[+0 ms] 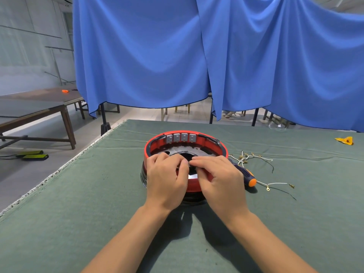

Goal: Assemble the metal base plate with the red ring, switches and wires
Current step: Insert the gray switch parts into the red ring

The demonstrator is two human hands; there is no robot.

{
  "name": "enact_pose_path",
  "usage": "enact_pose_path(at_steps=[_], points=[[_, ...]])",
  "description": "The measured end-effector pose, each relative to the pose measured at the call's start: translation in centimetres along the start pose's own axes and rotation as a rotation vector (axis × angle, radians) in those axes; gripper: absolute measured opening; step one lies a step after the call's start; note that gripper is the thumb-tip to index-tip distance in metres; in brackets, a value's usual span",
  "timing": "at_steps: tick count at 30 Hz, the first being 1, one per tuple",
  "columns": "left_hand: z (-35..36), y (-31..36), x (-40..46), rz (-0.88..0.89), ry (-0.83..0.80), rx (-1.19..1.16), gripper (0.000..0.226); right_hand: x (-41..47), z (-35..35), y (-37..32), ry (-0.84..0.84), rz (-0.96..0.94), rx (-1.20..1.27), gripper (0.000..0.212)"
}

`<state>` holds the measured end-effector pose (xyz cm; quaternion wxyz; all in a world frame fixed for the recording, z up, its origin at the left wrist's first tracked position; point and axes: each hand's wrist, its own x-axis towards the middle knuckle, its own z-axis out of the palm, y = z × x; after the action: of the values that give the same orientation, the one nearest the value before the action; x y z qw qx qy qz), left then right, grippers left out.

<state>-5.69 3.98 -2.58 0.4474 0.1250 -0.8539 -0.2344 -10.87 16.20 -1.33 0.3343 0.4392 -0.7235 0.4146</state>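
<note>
A red ring [220, 146] stands on the green cloth in the middle of the table. Several grey switches [180, 137] line its far inner wall. A metal base plate [199, 149] with a dark centre hole lies inside the ring. My left hand [167, 178] and my right hand [218, 178] reach over the ring's near rim, fingers curled, and pinch the plate's inner edge together. What else the fingertips hold is hidden. White wires [250, 157] with brass terminals lie to the right of the ring.
A screwdriver with an orange and dark handle [246, 174] lies beside the ring's right side. A yellow scrap [344, 140] sits at the far right of the cloth [78, 213]. Blue curtains [177, 56] hang behind the table. Wooden tables [35, 107] stand at the left.
</note>
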Motion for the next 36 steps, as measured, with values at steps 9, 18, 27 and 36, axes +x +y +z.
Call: enact_pose_path(at_steps=[9, 18, 27, 36], points=[[-0.5, 0.6, 0.0, 0.065, 0.030, -0.069, 0.030, 0.2, -0.3, 0.4, 0.005, 0.281, 0.299, 0.031], [-0.8, 0.7, -0.2, 0.164, 0.008, -0.144, 0.027, 0.1, -0.9, 1.4, -0.044, 0.315, 0.254, 0.027], [-1.2, 0.7, -0.3, 0.204, -0.088, -0.074, 0.018, -0.1, -0.8, 1.9, -0.064, 0.327, 0.185, 0.032], [-1.8, 0.9, 0.2, 0.239, -0.190, -0.172, 0.025, 0.1, -1.0, 2.2, -0.106, 0.338, 0.167, 0.032]])
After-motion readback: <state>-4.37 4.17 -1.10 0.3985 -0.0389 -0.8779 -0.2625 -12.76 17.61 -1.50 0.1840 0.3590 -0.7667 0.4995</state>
